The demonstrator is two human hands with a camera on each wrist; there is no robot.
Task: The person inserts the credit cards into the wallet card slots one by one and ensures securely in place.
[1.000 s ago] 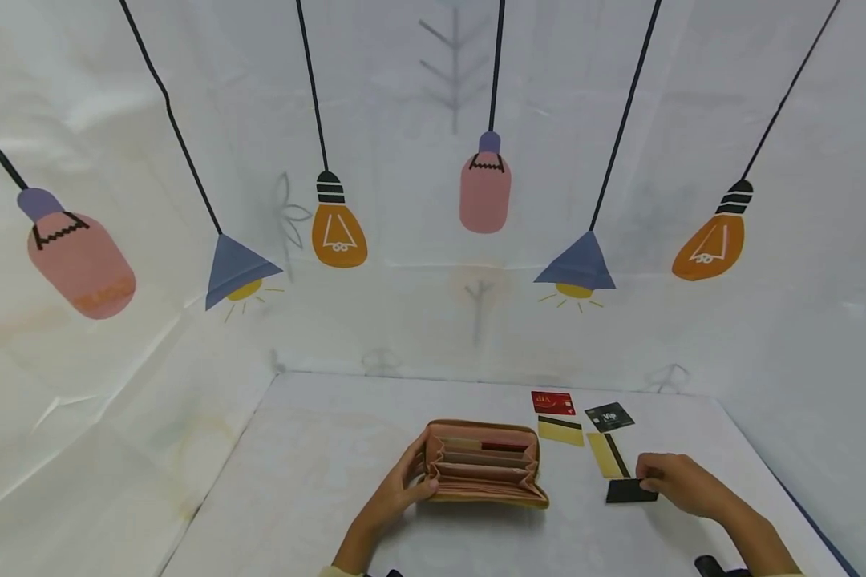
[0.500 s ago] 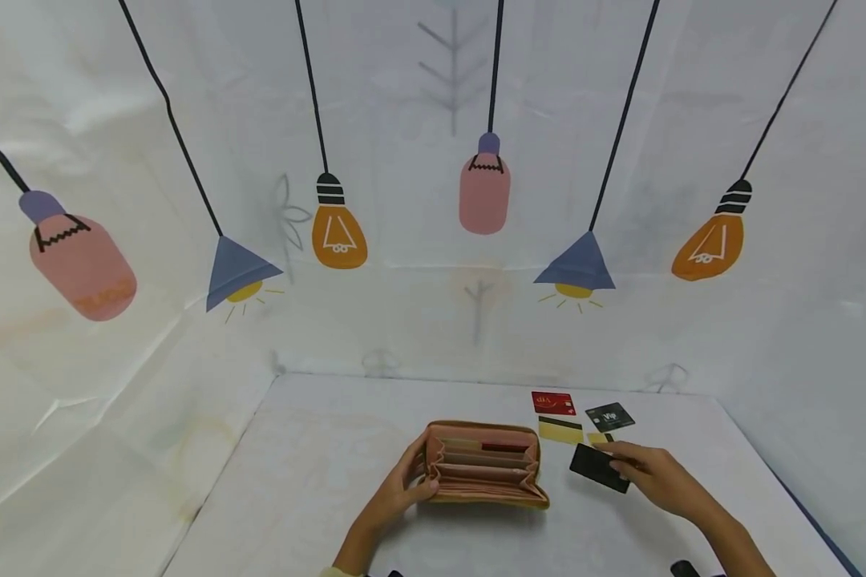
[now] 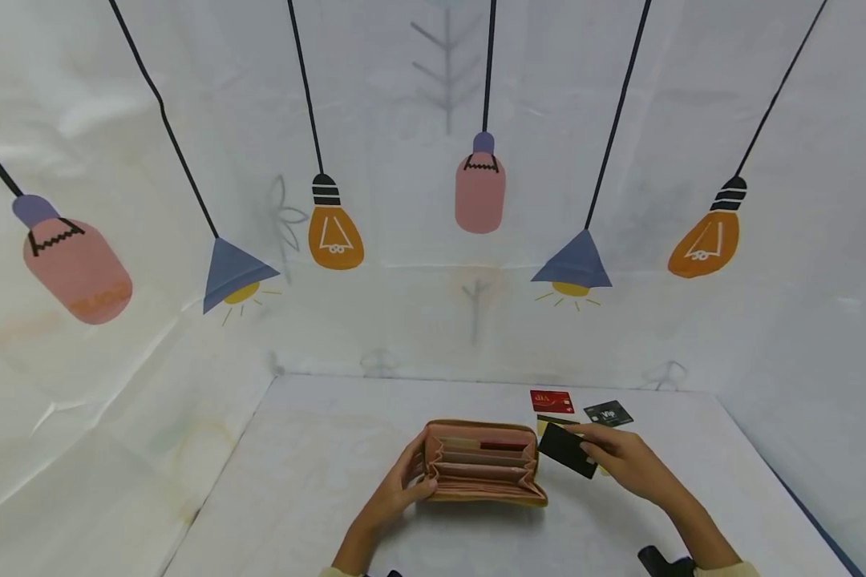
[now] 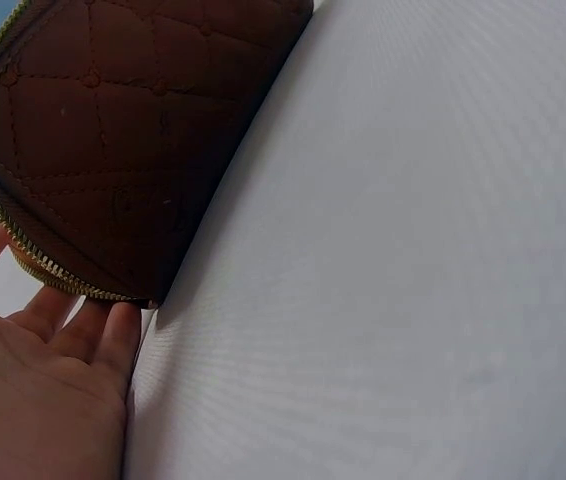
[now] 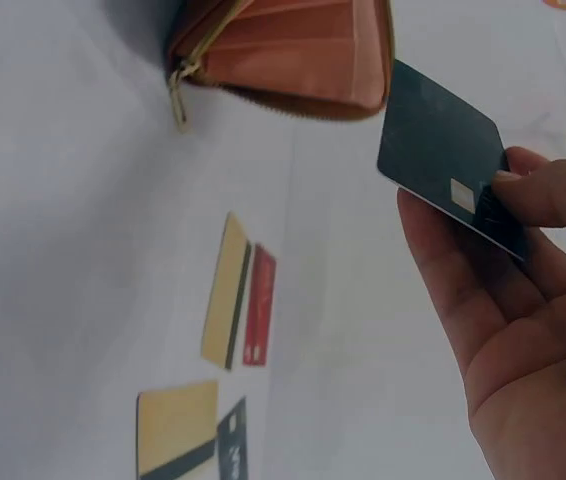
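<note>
A quilted brown zip wallet stands unzipped on the white table, its pink pleated compartments facing up. A pale yellow and a dark red strip show in its rear slots. My left hand grips its left end, thumb at the front; in the left wrist view, fingertips of the left hand meet the brass zip edge. My right hand pinches a black card between thumb and fingers, just right of the wallet. A chip shows on the black card in the right wrist view, its corner overlapping the wallet's edge.
Right of the wallet lie a red VIP card, a dark grey VIP card and two yellow striped cards, one yellow card beside the red one, another yellow card beside the grey. A white wall printed with lamps backs the table.
My right hand has lifted the black card off the table's right side and carried it left and away from me to the wallet's right edge. The left hand keeps its grip on the wallet.
</note>
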